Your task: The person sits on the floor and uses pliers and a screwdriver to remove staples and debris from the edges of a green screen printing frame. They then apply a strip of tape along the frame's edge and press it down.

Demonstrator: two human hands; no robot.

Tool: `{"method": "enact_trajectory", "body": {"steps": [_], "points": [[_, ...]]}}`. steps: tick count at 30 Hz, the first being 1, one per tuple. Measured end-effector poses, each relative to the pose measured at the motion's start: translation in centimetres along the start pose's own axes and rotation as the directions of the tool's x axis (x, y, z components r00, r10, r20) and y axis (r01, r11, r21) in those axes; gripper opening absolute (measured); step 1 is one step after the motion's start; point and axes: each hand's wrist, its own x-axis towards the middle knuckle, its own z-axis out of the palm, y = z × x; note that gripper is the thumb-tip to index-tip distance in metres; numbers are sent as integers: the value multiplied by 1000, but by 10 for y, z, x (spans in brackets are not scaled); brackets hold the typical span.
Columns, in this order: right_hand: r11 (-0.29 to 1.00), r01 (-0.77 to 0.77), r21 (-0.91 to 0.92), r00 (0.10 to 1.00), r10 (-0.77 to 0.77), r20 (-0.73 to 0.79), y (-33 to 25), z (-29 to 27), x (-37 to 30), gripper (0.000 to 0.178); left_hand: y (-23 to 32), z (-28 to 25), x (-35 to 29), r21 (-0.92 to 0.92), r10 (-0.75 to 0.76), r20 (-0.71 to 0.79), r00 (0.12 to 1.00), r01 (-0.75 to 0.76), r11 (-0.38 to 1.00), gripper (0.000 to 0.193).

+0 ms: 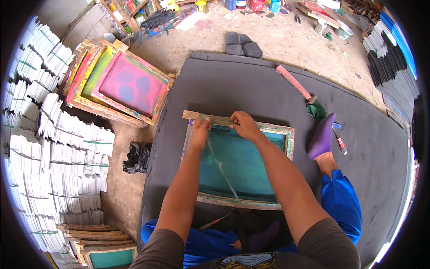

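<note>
Fig.: flat work on a padded dark-grey sheet mat (358,197); clock positions taken from the mesh centre. We see a rectangular, paint-stained wooden frame w/ teal-green mesh (242,166) lying flat on the mat, betw. the person's forearms. The L hand (200,133), approx. 10–11 o'clock, has its fingers curled together at the far rail; we read it as pinching a thin, whitish, limp strand (219,165), which trails over the mesh twd 6 o'clock. The R hand (244,125), at 12, is bent w/ thumb & forefinger brought close at the same rail; we can't tell whether anything is pinched there.

Handling (our judgement): frame stiff, prob. fairly light; best held by the bare wood at 3 & 9, clear of the mesh, which looks thin & easily torn or dented. Strand prob. soft, perhaps tacky, liable to snap; we'd grip it nr the rail & pull low.

Surroundings: hammer w/ pink-wrapped handle (293,83) at 1; crumpled dark-green cloth (316,110) by its head; slim red-handled tool (341,144) just before 3, beside the purple-socked foot (321,136); black plastic bag (136,157) at 9; stacked colour-smeared wooden frames (150,110) at 10; black slippers (242,45) at 12.
</note>
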Motion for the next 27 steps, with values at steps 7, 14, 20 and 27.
{"method": "enact_trajectory", "body": {"steps": [7,14,20,27], "points": [[999,-34,-29,999,34,-9,-2,-2,-2,30,48,2,-11,-268,4,-88,996,-28,963,21],[994,-4,-108,997,-4,-72,-2,9,0,27,43,-39,-12,-473,-2,-158,987,-74,878,21],[988,-13,-156,997,2,-72,-2,11,2,28,37,-38,-14,-55,85,-273,958,-103,993,25],[987,-50,-149,998,43,-54,-6,4,4,28,28,-14,-10,959,377,40,925,-141,245,20]]}}
